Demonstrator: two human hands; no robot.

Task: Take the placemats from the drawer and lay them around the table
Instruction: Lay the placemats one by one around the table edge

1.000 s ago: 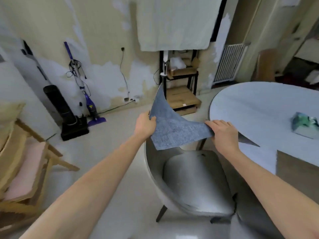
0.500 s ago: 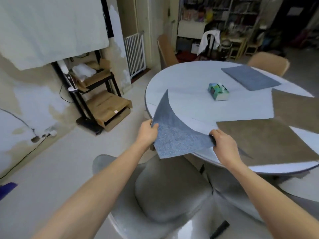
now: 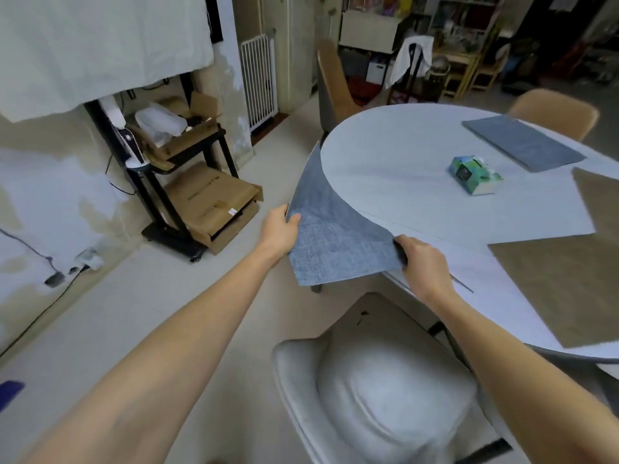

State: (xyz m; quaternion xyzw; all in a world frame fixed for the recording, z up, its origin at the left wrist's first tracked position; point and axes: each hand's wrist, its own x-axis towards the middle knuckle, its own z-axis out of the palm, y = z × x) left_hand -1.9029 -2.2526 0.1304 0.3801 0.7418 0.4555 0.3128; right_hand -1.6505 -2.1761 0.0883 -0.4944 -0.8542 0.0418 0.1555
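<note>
I hold a blue-grey placemat (image 3: 335,239) by two corners in front of me, just off the near left edge of the round white table (image 3: 402,182). My left hand (image 3: 279,229) grips its left edge and my right hand (image 3: 423,262) pinches its right corner. The mat curls, and its far part dips out of sight behind the table rim. On the table lie another blue-grey placemat (image 3: 522,142) at the far side, a brown placemat (image 3: 562,286) at the near right and a second brown placemat (image 3: 599,195) at the right edge.
A green tissue box (image 3: 474,175) sits mid-table. A grey padded chair (image 3: 385,390) stands directly below my arms. A tan chair (image 3: 331,85) and another tan chair (image 3: 556,112) stand at the far side. A black shelf with cardboard boxes (image 3: 187,182) stands at the left wall.
My view has swung right, from the wall to the table. Both hands have carried the blue-grey placemat to the table's near left edge, still gripped the same way.
</note>
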